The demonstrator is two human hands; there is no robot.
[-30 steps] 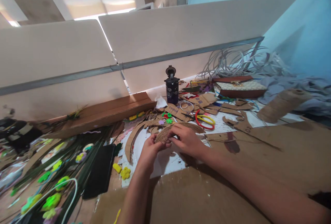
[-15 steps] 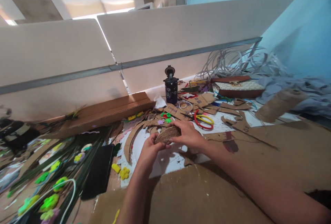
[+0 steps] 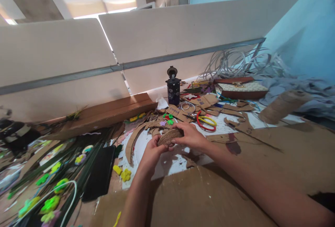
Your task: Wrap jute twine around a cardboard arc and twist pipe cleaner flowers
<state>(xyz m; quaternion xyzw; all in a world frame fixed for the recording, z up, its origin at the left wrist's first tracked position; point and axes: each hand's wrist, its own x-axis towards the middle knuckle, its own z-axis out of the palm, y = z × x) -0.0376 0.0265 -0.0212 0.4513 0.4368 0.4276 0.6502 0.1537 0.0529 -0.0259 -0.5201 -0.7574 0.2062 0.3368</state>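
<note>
Between my two hands is a rounded brown piece wrapped in twine (image 3: 169,136), held up over the littered white sheet (image 3: 167,164). My left hand (image 3: 154,148) grips its lower left edge, thumb on the near side. On the right, my right hand (image 3: 190,135) is closed on the other edge, its fingers reaching over the top. The fingertips behind the piece are partly hidden. Just beyond lie small felt-like flowers (image 3: 168,118) in red, green and purple. Scissors (image 3: 205,121) with red and yellow handles rest to the right of my right hand.
A dark bottle (image 3: 173,89) with its lid up stands behind the hands. A twine spool (image 3: 285,106) lies at right. Left are a black phone-like slab (image 3: 98,173), a long cardboard tray (image 3: 110,117) and a curved cardboard strip (image 3: 134,143). Cardboard (image 3: 188,199) covers the near surface.
Almost nothing differs. Both hands keep their hold on the twine-wrapped piece, with only a very slight shift of the piece and fingers.
</note>
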